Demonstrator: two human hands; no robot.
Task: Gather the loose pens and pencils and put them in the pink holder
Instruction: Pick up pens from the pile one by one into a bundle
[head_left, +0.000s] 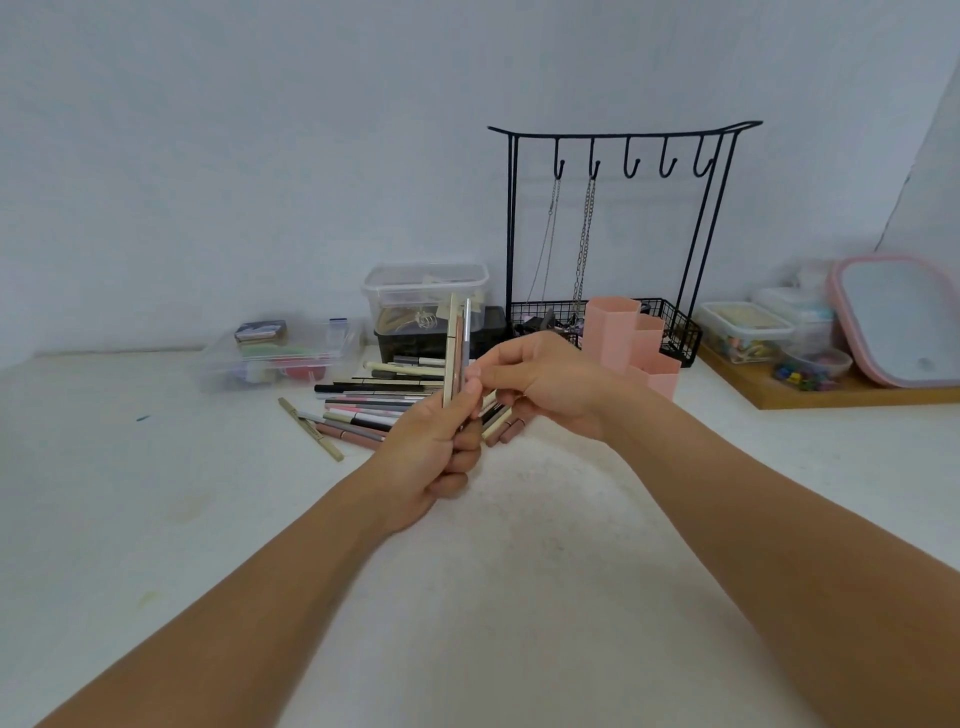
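Risk right now is my left hand (434, 457), gripping a small upright bundle of pens (457, 353), letting one slip while my right hand (540, 384) pinches at it, with the pink holder (631, 343) just right and the loose pile (374, 400) behind.

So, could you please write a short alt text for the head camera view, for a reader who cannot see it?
A person's left hand holds a small upright bundle of pens above a white table, while the right hand touches the bundle. More loose pens lie on the table behind the hands, and the pink holder stands to the right, in front of a black wire rack.
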